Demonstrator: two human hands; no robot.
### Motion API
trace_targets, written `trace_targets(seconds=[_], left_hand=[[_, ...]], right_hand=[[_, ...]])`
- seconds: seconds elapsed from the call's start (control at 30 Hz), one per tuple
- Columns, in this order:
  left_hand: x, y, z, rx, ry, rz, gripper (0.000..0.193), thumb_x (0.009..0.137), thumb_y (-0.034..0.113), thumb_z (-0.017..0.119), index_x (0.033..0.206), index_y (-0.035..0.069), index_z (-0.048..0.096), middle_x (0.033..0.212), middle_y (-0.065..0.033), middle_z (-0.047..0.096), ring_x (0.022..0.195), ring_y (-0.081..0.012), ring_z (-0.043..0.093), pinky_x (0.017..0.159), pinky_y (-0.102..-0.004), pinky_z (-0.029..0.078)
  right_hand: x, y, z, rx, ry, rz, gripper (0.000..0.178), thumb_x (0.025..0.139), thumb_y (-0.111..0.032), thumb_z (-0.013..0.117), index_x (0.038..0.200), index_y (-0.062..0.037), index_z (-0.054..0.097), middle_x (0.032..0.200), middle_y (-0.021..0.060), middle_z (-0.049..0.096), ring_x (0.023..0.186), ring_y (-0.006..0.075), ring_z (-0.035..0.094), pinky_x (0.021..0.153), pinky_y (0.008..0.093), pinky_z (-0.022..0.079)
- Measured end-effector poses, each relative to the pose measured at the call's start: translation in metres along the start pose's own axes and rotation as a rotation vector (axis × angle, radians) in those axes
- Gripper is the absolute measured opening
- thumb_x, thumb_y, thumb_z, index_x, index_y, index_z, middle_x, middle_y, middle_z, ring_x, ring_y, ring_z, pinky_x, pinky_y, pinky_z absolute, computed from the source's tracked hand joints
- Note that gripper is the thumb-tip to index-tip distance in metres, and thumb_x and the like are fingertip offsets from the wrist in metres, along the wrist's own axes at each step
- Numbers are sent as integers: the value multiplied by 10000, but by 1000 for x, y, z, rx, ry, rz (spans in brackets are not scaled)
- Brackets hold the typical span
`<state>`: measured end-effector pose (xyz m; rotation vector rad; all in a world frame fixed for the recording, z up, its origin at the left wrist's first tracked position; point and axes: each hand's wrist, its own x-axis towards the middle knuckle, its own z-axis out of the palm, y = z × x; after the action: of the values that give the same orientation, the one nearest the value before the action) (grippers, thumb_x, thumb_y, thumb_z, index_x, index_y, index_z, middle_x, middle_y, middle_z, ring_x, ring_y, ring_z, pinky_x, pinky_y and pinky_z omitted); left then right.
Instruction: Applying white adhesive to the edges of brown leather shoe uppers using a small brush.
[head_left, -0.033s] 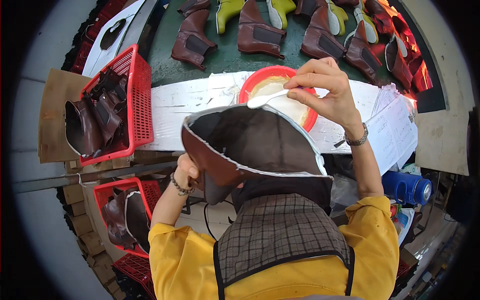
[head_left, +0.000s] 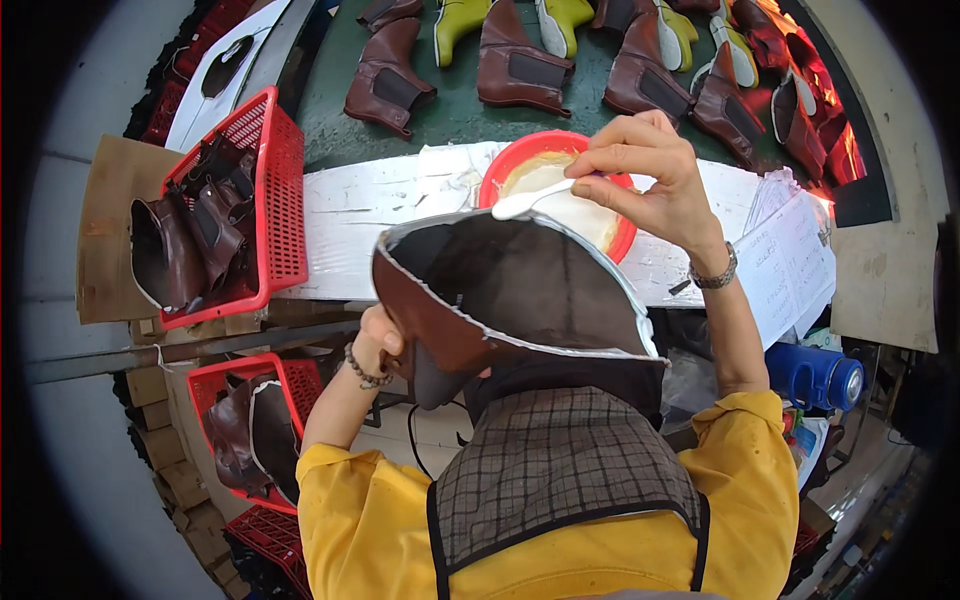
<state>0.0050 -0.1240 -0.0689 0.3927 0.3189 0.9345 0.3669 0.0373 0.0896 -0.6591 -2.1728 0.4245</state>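
Note:
My left hand [head_left: 381,338] grips a brown leather boot upper [head_left: 432,312] from its left side, with most of its fingers hidden behind the leather. The upper gapes toward me, showing a dark lining and a whitish coated edge all round. Pinched between the thumb and fingers of my right hand [head_left: 645,180] is a white spoon-shaped tool [head_left: 535,200]. Its rounded end meets or hovers just above the upper's far edge; I cannot tell which. Just beyond stands a red bowl [head_left: 490,185] holding creamy white paste, partly covered by my right hand.
Several brown boot uppers [head_left: 385,75] and yellow-green boot lasts [head_left: 458,28] lie on the green table [head_left: 320,125]. Red baskets [head_left: 285,200] with more uppers stand at the left. Paper sheets [head_left: 785,265] and a blue flask [head_left: 815,377] are at the right.
The upper's left end has shifted slightly to the right along with my left hand. The white tool's rounded end sits a touch further left along the edge.

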Motion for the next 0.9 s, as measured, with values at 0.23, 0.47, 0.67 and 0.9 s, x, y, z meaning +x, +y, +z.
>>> trace_targets(seconds=[0.23,0.47,0.67,0.9], left_hand=[[16,14,119,-142,92,-129,683,709,150,842,1336,-8,622,1274,-161,684,1149,-331,648,983,-466,498],[-2,15,99,180,-33,134,901,719,704,708,1409,137,588,1352,-198,623,1011,-369,669,665,-469,573],[-16,48,55,206,-116,293,922,583,370,782,1362,-60,539,1211,-316,622,811,-452,662,640,-486,573],[11,90,78,126,61,588,1091,769,512,783,1573,-5,257,1528,-374,331,1199,-497,587,939,-555,566]], right_hand=[[43,-9,31,108,-68,-200,142,794,-229,857,895,-159,786,855,-61,680,792,98,610,815,296,350],[4,8,19,113,18,-71,139,798,-187,851,918,-141,797,882,-30,707,841,102,641,854,302,373],[-51,8,20,252,46,269,157,798,-63,831,950,-71,794,921,32,721,849,129,657,787,280,453],[-98,51,31,495,391,713,212,1038,-152,597,1138,20,672,925,13,626,724,80,578,645,221,457]])
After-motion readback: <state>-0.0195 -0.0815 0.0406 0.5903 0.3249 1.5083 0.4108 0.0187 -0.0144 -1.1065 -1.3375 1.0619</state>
